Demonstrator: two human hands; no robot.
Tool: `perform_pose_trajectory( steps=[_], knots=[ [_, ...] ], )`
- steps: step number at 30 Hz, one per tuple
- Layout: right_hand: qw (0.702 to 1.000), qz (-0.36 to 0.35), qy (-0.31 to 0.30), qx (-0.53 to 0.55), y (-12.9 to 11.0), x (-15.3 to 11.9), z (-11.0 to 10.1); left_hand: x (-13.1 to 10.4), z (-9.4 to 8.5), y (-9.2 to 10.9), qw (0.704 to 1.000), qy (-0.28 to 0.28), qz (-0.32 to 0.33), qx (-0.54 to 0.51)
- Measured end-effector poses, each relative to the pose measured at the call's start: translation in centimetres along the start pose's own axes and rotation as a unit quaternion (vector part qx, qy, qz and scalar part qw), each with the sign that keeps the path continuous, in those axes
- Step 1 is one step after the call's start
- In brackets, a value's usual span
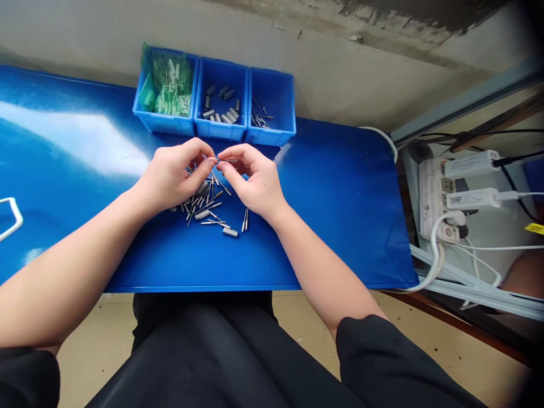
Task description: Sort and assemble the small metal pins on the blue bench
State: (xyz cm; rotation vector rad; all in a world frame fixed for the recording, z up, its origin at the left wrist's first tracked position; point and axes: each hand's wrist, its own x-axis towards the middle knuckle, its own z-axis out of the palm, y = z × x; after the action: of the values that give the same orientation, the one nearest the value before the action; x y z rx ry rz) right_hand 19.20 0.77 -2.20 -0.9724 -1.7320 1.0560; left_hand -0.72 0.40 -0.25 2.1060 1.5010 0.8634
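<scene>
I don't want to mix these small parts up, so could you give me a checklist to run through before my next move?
1. Right hand has a pin in its fingers: ok.
2. Left hand grips a part: cannot tell, its fingertips hide it.
3. Loose pins and spacers sorted apart: not ok, mixed on the table.
4. Middle bin shows only spacers: ok.
5. Right bin shows only pins: ok.
6. Left bin holds one kind of part: cannot tell, the green bag covers some.
</scene>
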Motion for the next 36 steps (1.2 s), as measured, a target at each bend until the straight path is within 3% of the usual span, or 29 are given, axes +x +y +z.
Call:
perform_pose_trajectory(
  steps=[22,36],
  knots=[
    [0.999,0.005,0.008,-0.038,-0.46,-0.08,-0.14,0.02,-0.39,0.34,1.000,-0.022,0.003,0.003],
    [0.999,0.046,-0.019,-0.015,0.28,-0.33,0.36,-0.09,-0.43,0.83,0.999,-0.032,-0.001,-0.017]
  ],
)
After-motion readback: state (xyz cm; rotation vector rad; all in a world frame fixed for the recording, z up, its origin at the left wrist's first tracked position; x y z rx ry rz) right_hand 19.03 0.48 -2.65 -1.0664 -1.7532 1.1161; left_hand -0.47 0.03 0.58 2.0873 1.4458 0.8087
